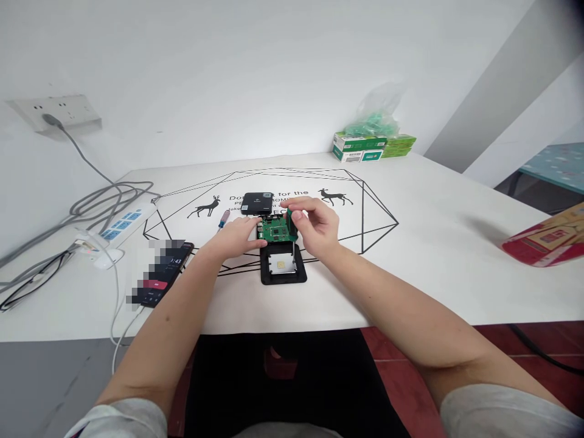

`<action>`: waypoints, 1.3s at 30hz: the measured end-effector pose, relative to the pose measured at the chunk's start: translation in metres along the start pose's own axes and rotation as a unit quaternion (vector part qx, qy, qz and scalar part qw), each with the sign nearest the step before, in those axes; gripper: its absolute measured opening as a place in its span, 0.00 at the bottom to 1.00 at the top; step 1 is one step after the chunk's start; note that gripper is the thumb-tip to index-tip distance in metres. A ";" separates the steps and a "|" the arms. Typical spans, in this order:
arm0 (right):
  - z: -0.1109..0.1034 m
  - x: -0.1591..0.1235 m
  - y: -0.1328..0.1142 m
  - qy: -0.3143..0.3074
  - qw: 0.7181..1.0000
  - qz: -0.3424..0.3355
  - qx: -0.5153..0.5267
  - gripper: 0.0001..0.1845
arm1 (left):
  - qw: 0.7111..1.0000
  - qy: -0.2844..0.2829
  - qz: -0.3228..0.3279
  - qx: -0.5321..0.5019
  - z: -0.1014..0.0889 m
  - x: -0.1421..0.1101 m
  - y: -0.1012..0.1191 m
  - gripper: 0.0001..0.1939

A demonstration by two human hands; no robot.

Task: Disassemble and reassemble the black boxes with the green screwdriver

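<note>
A green circuit board (275,230) lies in the middle of the white table, just behind an open black case half (283,267) with a pale pad inside. My left hand (235,238) rests at the board's left edge, fingers curled against it. My right hand (314,226) pinches a small dark-green part (292,222) at the board's right edge. Behind the board lies a black square lid (258,202). A small screwdriver (223,219) with a red and blue handle lies left of it.
A phone (162,275) on a cable lies at the left, with a white power strip (119,228) and tangled cables beyond. Green boxes and a plastic bag (371,143) stand at the back. A red carton (545,238) sits at the right edge.
</note>
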State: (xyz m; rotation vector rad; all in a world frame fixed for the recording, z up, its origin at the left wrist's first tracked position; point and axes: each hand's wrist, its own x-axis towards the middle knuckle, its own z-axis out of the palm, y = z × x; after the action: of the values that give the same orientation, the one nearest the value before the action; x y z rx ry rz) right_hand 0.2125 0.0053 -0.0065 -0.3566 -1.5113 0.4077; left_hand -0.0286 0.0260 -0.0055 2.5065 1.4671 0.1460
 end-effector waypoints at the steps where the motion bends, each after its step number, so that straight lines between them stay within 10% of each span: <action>1: -0.002 0.002 0.000 -0.002 1.000 -0.014 -0.012 0.08 | 1.000 0.000 -0.003 0.002 0.000 0.000 0.000 0.39; 26: 0.006 0.001 -0.004 0.036 0.987 0.149 0.044 0.24 | 0.998 -0.043 -0.034 0.013 -0.001 -0.002 0.001 0.47; 39: -0.008 0.006 0.006 -0.013 0.997 0.075 0.007 0.12 | 0.999 -0.040 -0.033 0.002 -0.001 -0.001 -0.001 0.48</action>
State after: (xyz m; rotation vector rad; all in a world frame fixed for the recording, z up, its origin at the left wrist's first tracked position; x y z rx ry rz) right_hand 0.2205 0.0134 -0.0040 -0.4575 -1.5109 0.5430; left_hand -0.0302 0.0253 -0.0052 2.4329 1.5183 0.0319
